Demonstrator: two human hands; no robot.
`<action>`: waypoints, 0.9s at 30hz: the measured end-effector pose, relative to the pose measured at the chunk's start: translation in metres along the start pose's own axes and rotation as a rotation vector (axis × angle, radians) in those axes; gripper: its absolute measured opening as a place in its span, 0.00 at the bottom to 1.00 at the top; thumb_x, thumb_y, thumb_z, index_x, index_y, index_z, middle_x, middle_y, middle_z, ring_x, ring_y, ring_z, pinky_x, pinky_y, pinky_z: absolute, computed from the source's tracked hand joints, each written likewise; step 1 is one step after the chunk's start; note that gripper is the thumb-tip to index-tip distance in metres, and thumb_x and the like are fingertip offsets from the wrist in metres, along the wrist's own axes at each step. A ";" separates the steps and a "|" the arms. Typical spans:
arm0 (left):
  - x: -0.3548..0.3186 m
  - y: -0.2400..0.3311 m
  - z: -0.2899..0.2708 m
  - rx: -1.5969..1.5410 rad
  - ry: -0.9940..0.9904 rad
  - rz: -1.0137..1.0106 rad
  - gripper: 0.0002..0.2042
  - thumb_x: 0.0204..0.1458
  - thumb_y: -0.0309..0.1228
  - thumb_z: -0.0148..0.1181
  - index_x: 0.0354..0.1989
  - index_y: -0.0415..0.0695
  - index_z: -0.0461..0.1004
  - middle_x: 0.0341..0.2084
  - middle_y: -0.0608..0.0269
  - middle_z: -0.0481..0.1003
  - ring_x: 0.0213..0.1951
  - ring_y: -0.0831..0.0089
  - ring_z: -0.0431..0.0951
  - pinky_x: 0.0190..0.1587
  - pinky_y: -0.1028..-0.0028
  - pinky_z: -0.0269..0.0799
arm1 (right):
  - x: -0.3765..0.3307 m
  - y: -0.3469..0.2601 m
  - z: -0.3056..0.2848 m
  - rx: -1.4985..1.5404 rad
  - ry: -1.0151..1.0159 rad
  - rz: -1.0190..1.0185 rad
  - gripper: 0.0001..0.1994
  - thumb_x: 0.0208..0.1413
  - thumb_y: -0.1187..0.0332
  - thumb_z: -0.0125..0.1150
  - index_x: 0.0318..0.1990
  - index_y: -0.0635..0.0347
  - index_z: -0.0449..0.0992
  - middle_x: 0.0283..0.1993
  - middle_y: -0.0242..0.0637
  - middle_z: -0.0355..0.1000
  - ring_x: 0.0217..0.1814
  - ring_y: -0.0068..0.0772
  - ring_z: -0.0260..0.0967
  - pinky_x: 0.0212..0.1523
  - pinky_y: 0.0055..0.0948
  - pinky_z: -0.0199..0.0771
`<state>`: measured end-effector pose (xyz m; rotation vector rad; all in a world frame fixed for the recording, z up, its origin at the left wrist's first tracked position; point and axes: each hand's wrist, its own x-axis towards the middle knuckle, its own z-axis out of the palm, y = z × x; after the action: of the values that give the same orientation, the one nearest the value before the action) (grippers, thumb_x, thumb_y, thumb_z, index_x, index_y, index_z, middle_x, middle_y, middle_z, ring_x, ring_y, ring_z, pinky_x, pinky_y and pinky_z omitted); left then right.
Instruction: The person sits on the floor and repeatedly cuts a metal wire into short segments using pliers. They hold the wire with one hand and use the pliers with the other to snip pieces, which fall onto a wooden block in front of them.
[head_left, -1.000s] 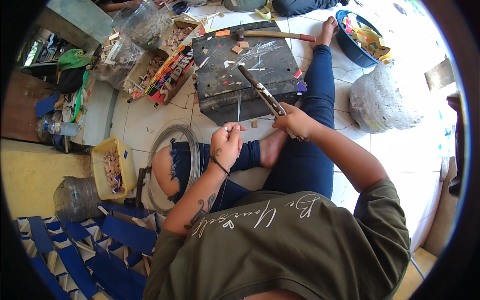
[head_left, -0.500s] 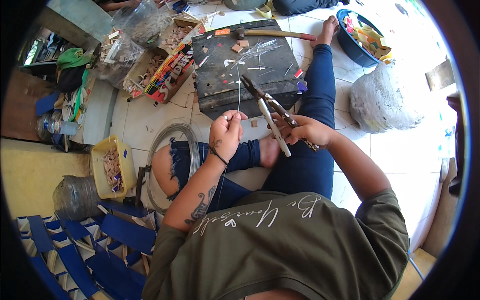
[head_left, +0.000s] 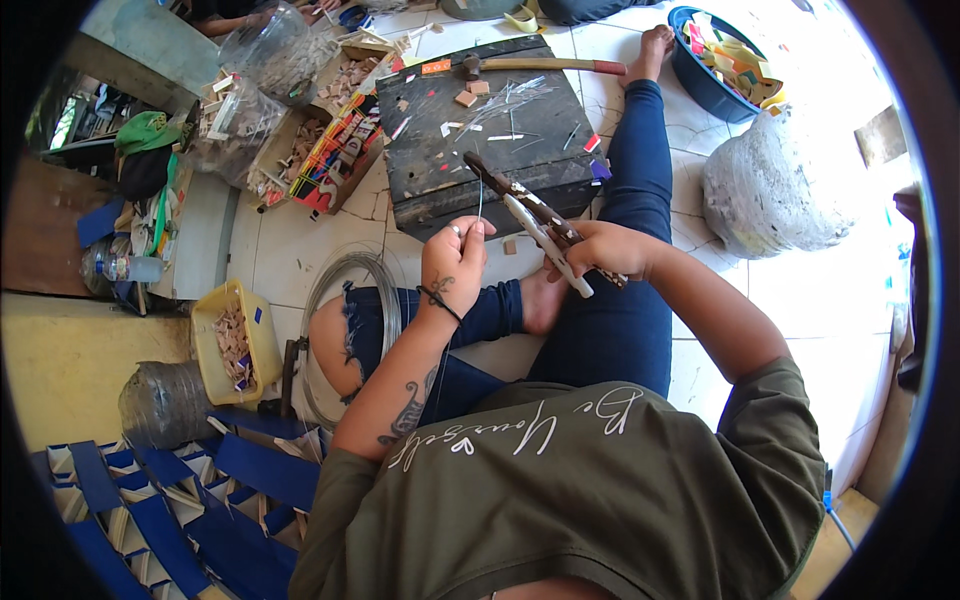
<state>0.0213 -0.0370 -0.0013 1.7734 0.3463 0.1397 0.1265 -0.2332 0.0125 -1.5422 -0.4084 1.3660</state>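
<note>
Two hands meet just in front of the dark wooden block [head_left: 480,120], which serves as the landmark for everything around it. The left hand [head_left: 452,262] is pinched narrow around a thin wire [head_left: 479,198] that stands nearly upright from the fingertips toward the block's near edge. The right hand [head_left: 598,250] is wrapped around the handles of a pair of pliers [head_left: 535,222], whose nose points up and left to meet the wire just at the block's near edge; whether the nose is already clamped on the wire is too small to tell.

Risks, as a judgement: the wire is thin and springy, so a cut or bend this close to the pinching fingertips could nick them, and a clipped end could fly toward the face or bare foot [head_left: 545,300] lying just below the block. A loose pinch would let the wire twist out of the nose.

On the block's far edge lies a hammer [head_left: 545,66], with small wood chips and wire offcuts scattered across the top. Left of the block sits a box of coloured pieces [head_left: 335,160]; below and left of it, a wire coil [head_left: 345,300] rests by the knee.
</note>
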 end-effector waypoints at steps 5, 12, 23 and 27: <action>0.001 -0.006 0.001 0.014 0.003 0.006 0.11 0.59 0.30 0.44 0.33 0.37 0.72 0.10 0.75 0.60 0.14 0.88 0.57 0.17 0.84 0.50 | 0.005 0.005 -0.002 0.001 -0.001 0.049 0.19 0.34 0.75 0.50 0.40 0.71 0.68 0.37 0.45 0.71 0.43 0.35 0.71 0.49 0.27 0.66; 0.003 -0.006 -0.003 -0.105 -0.027 -0.069 0.11 0.59 0.31 0.42 0.34 0.38 0.71 0.11 0.72 0.63 0.14 0.86 0.60 0.17 0.82 0.55 | 0.014 0.012 0.004 -0.157 0.189 -0.075 0.18 0.37 0.73 0.53 0.41 0.68 0.67 0.32 0.38 0.69 0.35 0.27 0.68 0.39 0.24 0.67; -0.007 -0.011 0.000 -0.087 0.026 -0.135 0.11 0.59 0.29 0.39 0.34 0.38 0.69 0.10 0.73 0.60 0.10 0.87 0.55 0.13 0.83 0.50 | 0.024 0.006 0.010 -0.071 0.325 -0.054 0.13 0.38 0.71 0.53 0.34 0.65 0.66 0.23 0.37 0.65 0.22 0.27 0.62 0.22 0.27 0.63; -0.004 -0.011 0.000 -0.118 0.021 -0.136 0.11 0.60 0.29 0.39 0.34 0.38 0.68 0.10 0.73 0.60 0.10 0.87 0.55 0.12 0.83 0.50 | 0.023 0.000 0.010 -0.146 0.352 -0.050 0.13 0.38 0.72 0.53 0.35 0.65 0.66 0.24 0.38 0.65 0.22 0.27 0.62 0.22 0.27 0.63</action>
<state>0.0155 -0.0365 -0.0118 1.6276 0.4635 0.0806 0.1244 -0.2109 0.0009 -1.8394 -0.3288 1.0170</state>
